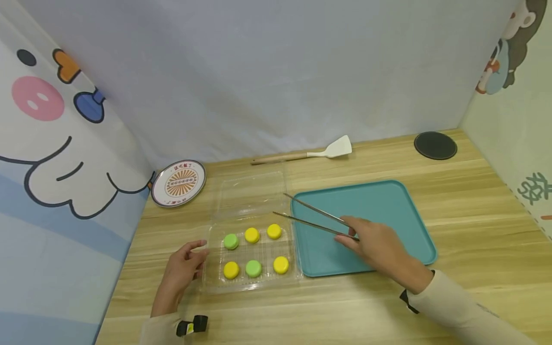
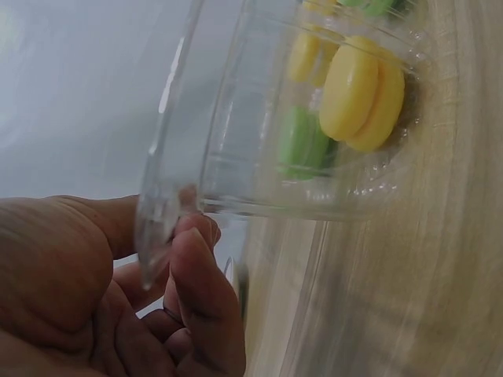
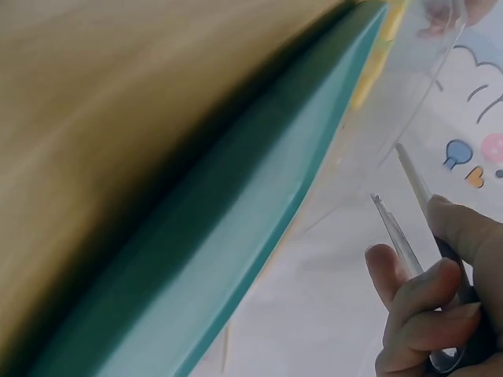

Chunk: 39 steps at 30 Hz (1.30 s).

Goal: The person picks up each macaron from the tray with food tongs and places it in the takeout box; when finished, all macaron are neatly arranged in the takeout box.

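A clear plastic box [image 1: 263,250] lies with its lid [image 1: 250,194] folded back, holding several yellow macarons [image 1: 281,265] and two green macarons [image 1: 253,269] in two rows. At its left side, my left hand [image 1: 181,270] pinches the rim between thumb and fingers, as the left wrist view shows close up. My right hand [image 1: 379,244] grips metal tongs [image 1: 310,223] over the teal tray [image 1: 362,206]. The tongs' arms are spread with nothing between them, their tips above the box near its lid hinge.
Behind the box lies a spatula [image 1: 338,147] with a white head and wooden handle. A patterned plate [image 1: 179,183] stands at the back left, and a black round mat [image 1: 435,145] at the back right. Printed curtains border the wooden table [image 1: 345,306].
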Each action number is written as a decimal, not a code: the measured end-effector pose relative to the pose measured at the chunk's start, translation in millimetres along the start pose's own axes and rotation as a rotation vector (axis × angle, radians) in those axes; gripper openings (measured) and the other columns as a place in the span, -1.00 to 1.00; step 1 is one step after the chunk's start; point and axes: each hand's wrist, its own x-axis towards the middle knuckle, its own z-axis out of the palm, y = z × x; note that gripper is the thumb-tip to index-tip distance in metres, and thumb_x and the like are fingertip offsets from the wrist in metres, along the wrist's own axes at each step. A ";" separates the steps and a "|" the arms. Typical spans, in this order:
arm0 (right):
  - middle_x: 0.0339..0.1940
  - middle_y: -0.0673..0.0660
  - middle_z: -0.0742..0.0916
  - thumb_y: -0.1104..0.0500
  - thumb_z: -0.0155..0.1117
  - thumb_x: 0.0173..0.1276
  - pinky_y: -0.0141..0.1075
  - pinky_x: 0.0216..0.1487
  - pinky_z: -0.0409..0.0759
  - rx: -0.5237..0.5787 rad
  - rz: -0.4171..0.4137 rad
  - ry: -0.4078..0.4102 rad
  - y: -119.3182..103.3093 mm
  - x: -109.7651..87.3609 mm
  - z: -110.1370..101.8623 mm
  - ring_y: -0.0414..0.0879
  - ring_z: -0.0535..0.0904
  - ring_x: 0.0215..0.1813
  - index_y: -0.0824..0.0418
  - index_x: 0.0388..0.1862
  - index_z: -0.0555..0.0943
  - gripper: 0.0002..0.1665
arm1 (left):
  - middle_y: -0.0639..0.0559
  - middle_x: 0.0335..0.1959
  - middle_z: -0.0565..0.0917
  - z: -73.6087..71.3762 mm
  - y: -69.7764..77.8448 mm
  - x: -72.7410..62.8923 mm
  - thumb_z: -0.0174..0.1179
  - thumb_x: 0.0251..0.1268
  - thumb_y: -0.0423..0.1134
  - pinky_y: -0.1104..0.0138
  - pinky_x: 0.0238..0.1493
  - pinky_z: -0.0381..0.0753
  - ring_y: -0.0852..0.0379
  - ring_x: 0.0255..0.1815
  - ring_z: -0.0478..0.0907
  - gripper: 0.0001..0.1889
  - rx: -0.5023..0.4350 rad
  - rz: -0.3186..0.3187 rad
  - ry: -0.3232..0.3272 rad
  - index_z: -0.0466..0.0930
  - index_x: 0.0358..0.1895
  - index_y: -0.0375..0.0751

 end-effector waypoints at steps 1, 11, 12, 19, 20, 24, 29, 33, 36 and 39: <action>-0.46 -0.07 0.65 0.03 0.52 0.25 -0.35 -0.61 0.40 -0.007 0.012 0.003 2.4 -1.6 -1.4 -0.30 0.38 -0.60 0.27 0.02 0.64 -0.53 | -0.07 -0.35 0.50 -0.1 -0.2 0.2 0.13 0.54 -0.25 0.35 -0.40 0.56 0.12 -0.42 0.44 -0.57 0.000 -0.001 0.001 0.42 0.38 -0.29; -0.48 0.01 0.65 0.12 0.55 0.21 -0.32 -0.66 0.37 -0.055 0.100 0.070 29.1 -18.4 -17.6 -0.24 0.38 -0.62 0.33 -0.02 0.63 -0.54 | -0.05 -0.33 0.51 -1.2 -0.8 -0.1 0.13 0.55 -0.25 0.34 -0.39 0.57 0.13 -0.42 0.46 -0.56 -0.003 -0.006 0.000 0.41 0.39 -0.28; -0.48 0.03 0.66 0.13 0.55 0.22 -0.30 -0.67 0.38 -0.058 0.115 0.068 31.7 -20.5 -20.0 -0.23 0.39 -0.62 0.36 0.00 0.62 -0.52 | -0.05 -0.33 0.50 -1.3 -0.7 -0.2 0.13 0.55 -0.25 0.34 -0.39 0.57 0.13 -0.41 0.46 -0.56 -0.005 -0.006 -0.001 0.41 0.39 -0.28; -0.39 0.14 0.69 0.15 0.36 0.43 -0.20 -0.61 0.45 -0.015 0.309 -0.038 46.8 -33.6 -37.9 -0.12 0.47 -0.56 0.51 0.12 0.50 -0.51 | -0.06 -0.34 0.48 -1.5 -0.8 -0.9 0.11 0.56 -0.27 0.36 -0.42 0.54 0.15 -0.43 0.44 -0.57 -0.019 -0.002 -0.002 0.40 0.39 -0.29; -0.38 0.16 0.68 0.16 0.34 0.44 -0.19 -0.60 0.46 -0.012 0.327 -0.044 49.4 -35.5 -39.9 -0.10 0.48 -0.55 0.53 0.14 0.48 -0.50 | -0.06 -0.34 0.48 -1.2 -0.9 -0.9 0.11 0.55 -0.27 0.36 -0.42 0.54 0.15 -0.43 0.44 -0.57 -0.021 -0.002 -0.001 0.41 0.39 -0.29; -0.40 0.22 0.67 0.20 0.32 0.45 -0.14 -0.55 0.50 -0.022 0.356 -0.032 62.4 -44.2 -45.2 -0.04 0.51 -0.52 0.62 0.13 0.44 -0.47 | -0.05 -0.33 0.48 -0.1 -1.6 -0.5 0.12 0.55 -0.27 0.36 -0.42 0.54 0.15 -0.42 0.44 -0.57 -0.021 -0.008 0.002 0.41 0.38 -0.29; -0.41 0.30 0.65 0.21 0.29 0.47 -0.06 -0.54 0.54 -0.027 0.383 -0.018 80.4 -58.1 -49.4 0.05 0.57 -0.48 0.68 0.14 0.41 -0.44 | -0.05 -0.33 0.47 0.2 -1.4 -0.3 0.12 0.55 -0.27 0.36 -0.41 0.55 0.15 -0.41 0.44 -0.57 -0.016 -0.005 -0.002 0.41 0.38 -0.29; -0.44 0.28 0.63 0.18 0.20 0.53 -0.15 -0.59 0.46 -0.008 0.451 -0.034 92.0 -68.0 -55.0 -0.01 0.50 -0.53 0.70 0.12 0.38 -0.46 | -0.05 -0.34 0.47 0.2 -0.9 0.2 0.11 0.55 -0.27 0.36 -0.41 0.55 0.14 -0.42 0.44 -0.57 -0.007 0.003 -0.004 0.40 0.38 -0.29; -0.50 0.23 0.59 0.15 0.12 0.58 -0.21 -0.64 0.38 -0.001 0.492 -0.035 99.2 -74.8 -60.5 -0.06 0.43 -0.60 0.72 0.10 0.36 -0.45 | -0.06 -0.33 0.48 0.3 -0.8 0.5 0.11 0.56 -0.27 0.36 -0.41 0.55 0.14 -0.43 0.44 -0.57 -0.002 0.004 -0.003 0.40 0.39 -0.29; -0.54 0.19 0.56 0.09 0.03 0.63 -0.20 -0.68 0.36 -0.001 0.532 -0.055 105.5 -81.6 -65.4 -0.06 0.41 -0.63 0.71 0.09 0.34 -0.41 | -0.06 -0.34 0.48 0.5 -1.2 0.2 0.12 0.55 -0.26 0.36 -0.41 0.54 0.14 -0.43 0.44 -0.57 -0.001 -0.001 -0.003 0.41 0.38 -0.29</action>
